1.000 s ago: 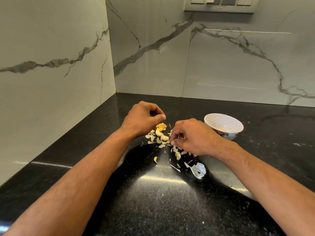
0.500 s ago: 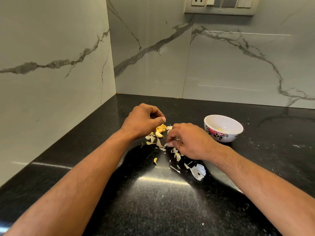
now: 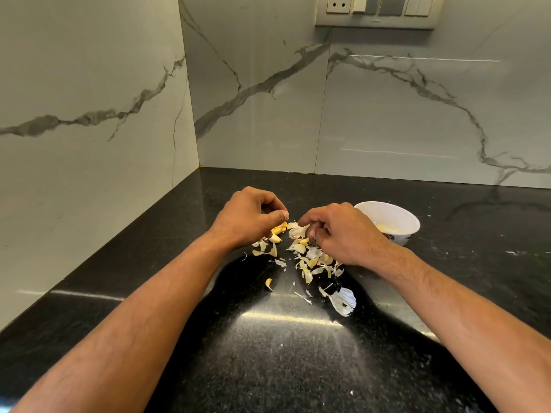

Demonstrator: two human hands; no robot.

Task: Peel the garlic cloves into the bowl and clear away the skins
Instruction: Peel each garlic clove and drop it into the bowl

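Right hand (image 3: 343,234) has lifted off the skins (image 3: 310,260) twd left hand (image 3: 247,217), now pinching a garlic clove (image 3: 296,230). Left hand curled tight, contents unclear. Bowl (image 3: 399,214) just behind right hand.

Glossy black granite counter (image 3: 298,368), grey-veined marble walls (image 3: 89,99), switch panel (image 3: 377,10) above

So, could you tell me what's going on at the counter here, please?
A person is peeling garlic on a black countertop. The right hand pinches a papery garlic piece, while the left hand is curled beside it; what it holds, if anything, is hidden. Loose skins lie scattered below the hands. A white bowl beyond the right hand holds something pale yellow, probably peeled garlic.
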